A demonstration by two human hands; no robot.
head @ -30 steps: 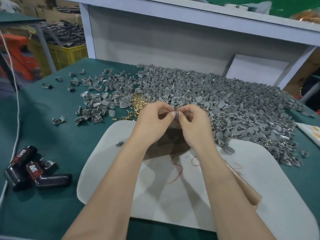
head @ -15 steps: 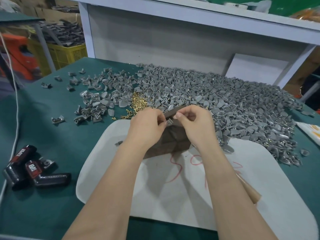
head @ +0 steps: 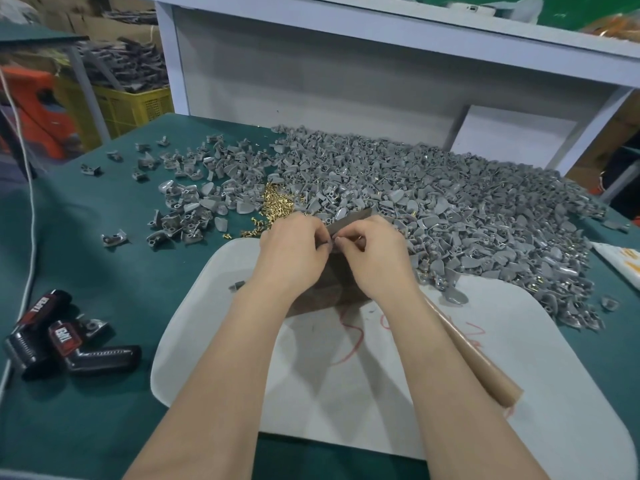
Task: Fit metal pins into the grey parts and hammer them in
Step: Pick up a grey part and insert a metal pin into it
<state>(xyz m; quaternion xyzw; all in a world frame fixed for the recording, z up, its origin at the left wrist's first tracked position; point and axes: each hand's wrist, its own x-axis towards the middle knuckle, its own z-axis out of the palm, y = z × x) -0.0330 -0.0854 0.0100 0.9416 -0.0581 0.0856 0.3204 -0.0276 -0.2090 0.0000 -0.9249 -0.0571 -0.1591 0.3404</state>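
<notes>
Pinching a small grey part (head: 328, 242) between the fingertips of both hands, you hold it just above a brown block (head: 329, 289) that sits at the far edge of the white board (head: 519, 410). Your left hand (head: 294, 252) and right hand (head: 375, 259) meet fingertip to fingertip, with the fingers curled tight on the part. Your fingers hide whether a pin sits in it.

Brass pins (head: 277, 206) lie in a small heap on the worktop (head: 86, 265), just beyond your left hand. A pile (head: 450, 209) of grey parts covers the far right of the worktop and runs up to the board's far right corner. More parts lie scattered toward the far left corner.

One loose piece (head: 237, 285) lies on the board near its left edge. A wooden handle (head: 481, 372) lies on the board under your right forearm. Two black and red tools (head: 69, 341) lie by the worktop's left edge.
</notes>
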